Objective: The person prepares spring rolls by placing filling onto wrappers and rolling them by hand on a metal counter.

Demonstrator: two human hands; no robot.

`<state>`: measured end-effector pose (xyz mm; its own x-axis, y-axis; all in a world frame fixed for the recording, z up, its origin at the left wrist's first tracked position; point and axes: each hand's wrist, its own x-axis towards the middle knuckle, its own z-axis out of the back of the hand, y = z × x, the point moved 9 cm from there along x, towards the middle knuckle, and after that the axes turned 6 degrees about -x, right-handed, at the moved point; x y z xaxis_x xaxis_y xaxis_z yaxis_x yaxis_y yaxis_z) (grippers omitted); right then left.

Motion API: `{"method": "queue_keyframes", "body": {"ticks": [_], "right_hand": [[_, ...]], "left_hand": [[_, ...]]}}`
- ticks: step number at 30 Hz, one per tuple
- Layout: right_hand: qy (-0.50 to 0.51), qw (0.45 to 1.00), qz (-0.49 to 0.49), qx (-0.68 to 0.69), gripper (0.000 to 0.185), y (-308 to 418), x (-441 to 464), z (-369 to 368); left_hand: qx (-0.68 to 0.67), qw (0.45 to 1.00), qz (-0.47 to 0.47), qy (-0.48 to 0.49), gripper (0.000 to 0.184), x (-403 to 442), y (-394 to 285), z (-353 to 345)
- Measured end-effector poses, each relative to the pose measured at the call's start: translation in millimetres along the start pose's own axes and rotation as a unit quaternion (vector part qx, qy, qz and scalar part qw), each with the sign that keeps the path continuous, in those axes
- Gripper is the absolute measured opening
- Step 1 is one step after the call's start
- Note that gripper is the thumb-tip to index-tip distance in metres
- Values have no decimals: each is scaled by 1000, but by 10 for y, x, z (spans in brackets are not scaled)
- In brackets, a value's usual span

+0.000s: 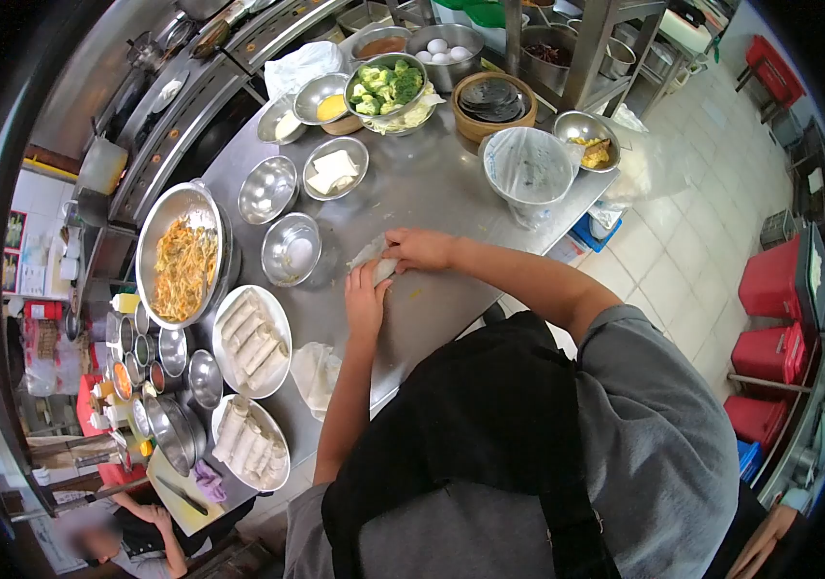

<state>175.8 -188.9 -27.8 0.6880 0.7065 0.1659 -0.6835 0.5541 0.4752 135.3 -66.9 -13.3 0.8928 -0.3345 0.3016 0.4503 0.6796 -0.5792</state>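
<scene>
Apron [470, 415]; two hands [366, 301] [420, 249] on one wrapper [368, 253]

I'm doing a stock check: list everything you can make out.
Table: one, silver, centre
Filling: one bowlful, orange, left
Small bowls: many, silver, left and top
Plates: two, white, lower left
Rolls: several, whitish, on plates
Broccoli: one bowlful, green, top
Eggs: several, white, top
Lined container: one, whitish, right
Bins: three, red, far right
Knife: one, black, lower left
Other person: one, grey sleeve, lower left
Wrapper: one, whitish, under hands
Left hand: one, bare, on wrapper
Right hand: one, bare, on wrapper
</scene>
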Motion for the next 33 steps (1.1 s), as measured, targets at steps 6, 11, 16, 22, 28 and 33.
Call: {"method": "queue_keyframes", "body": {"ticks": [6,11,16,22,28,33], "right_hand": [[-7,990,-37,-137,48,268,-41,249],[-35,987,-4,-159,48,291,-23,69],[-40,991,-7,-130,46,210,-21,-13],[-21,993,-10,-118,48,199,9,18],[-74,989,-28,-125,59,334,-35,93],[-83,986,-31,-145,51,282,-17,-15]], "left_hand": [[-13,1000,14,7,44,19,-21,39],[90,995,34,35,52,33,-14,40],[55,998,10,-3,61,33,-27,138],[61,998,5,17,51,26,-28,95],[51,999,16,12,45,13,38,50],[54,998,18,15,45,7,72,36]]}}
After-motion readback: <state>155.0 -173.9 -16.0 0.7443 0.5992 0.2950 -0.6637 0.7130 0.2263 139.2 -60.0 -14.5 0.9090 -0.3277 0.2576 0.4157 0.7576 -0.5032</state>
